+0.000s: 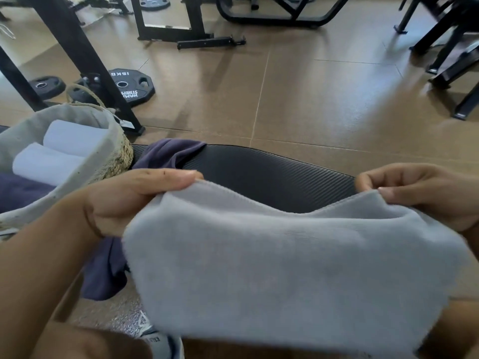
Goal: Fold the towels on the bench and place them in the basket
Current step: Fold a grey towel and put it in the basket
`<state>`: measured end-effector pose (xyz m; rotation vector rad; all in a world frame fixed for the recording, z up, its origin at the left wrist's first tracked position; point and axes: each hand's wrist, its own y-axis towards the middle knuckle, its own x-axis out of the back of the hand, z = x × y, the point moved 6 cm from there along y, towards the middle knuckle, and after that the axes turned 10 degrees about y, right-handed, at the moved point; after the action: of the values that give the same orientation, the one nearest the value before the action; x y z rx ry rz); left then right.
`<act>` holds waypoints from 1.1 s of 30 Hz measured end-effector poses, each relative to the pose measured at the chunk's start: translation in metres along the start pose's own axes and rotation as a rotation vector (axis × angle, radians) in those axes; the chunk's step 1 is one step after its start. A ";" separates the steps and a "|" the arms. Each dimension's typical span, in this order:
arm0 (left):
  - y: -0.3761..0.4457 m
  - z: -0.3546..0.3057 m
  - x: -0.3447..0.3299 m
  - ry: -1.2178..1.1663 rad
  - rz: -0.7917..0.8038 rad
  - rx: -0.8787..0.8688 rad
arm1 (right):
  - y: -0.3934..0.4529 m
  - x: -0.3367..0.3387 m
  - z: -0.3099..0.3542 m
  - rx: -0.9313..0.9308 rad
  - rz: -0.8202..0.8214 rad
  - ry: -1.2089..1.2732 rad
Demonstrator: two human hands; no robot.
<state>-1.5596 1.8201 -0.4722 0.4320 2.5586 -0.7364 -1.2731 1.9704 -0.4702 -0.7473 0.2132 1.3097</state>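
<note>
Both hands are raised over the near edge of the table, and a light grey towel (285,268) is stretched between them. One upper corner of the towel is pinched by the left hand (124,200), thumb laid flat along the hem, fingers curled underneath. The opposite corner is pinched by the right hand (420,195) between thumb and bent fingers. The top hem sags slightly between the two grips, and the rest of the cloth hangs down toward the camera, hiding what lies below it. A grey sneaker (155,340) is seen on the floor at the bottom edge, just beside the hanging cloth.

Beyond the towel, the black ribbed padding of the table (272,177) is crossed from left to right. A dark navy towel (166,156) is draped unfolded over its left part, with one end falling off the near side below the left wrist. A woven basket (114,156) with a grey fabric liner is set at the left, touching the navy towel. Two pale rolled towels (57,151) are laid side by side inside it, and a dark cloth is visible beneath them.

Farther off, brown floor tiles (311,99) are spread across the room. Black weight plates (129,84) are lying on the floor behind the basket, beside the legs of a black rack (77,47). More black gym frames (445,47) are standing at the far right.
</note>
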 end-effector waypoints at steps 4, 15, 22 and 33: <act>0.018 -0.003 0.039 0.460 -0.578 -0.092 | 0.014 0.034 0.004 0.044 -0.620 -0.397; 0.047 -0.004 0.082 0.705 -0.951 -0.217 | 0.025 0.077 0.014 0.217 -1.134 -0.691; 0.046 -0.005 0.022 0.762 -0.967 -0.371 | 0.039 0.021 0.002 0.448 -1.022 -0.428; 0.050 0.029 -0.052 0.809 -0.860 -0.426 | 0.061 -0.038 -0.060 0.418 -0.869 0.014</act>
<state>-1.4855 1.8354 -0.4899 -0.7100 3.5652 -0.2278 -1.3243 1.9080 -0.5178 -0.4031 0.1388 0.4093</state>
